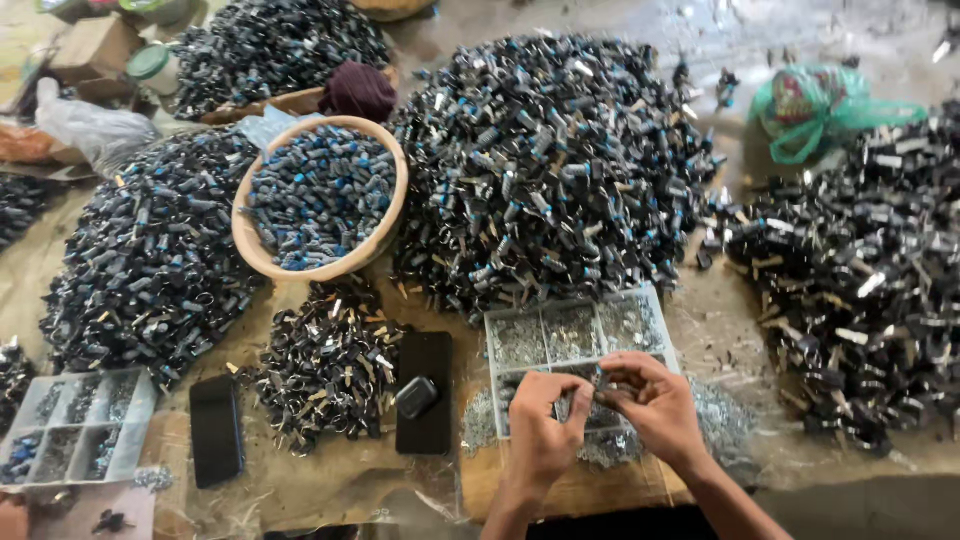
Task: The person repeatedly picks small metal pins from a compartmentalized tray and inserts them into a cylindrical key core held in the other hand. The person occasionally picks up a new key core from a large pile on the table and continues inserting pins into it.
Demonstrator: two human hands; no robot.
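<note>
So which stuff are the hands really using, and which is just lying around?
In use:
left hand
right hand
small dark part pinched between them
clear compartment box of tiny metal bits

Lying about:
two black phones
round bowl of blue-tipped parts
green bag
second compartment box

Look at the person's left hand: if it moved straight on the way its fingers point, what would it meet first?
The left hand points up and right at the right hand, so it would likely meet those fingers and the small part pinched between them, above the compartment tray. Depth is unclear.

Parts heap (550,160) blocks ahead (dense) — bare mat (720,330) right.
</note>
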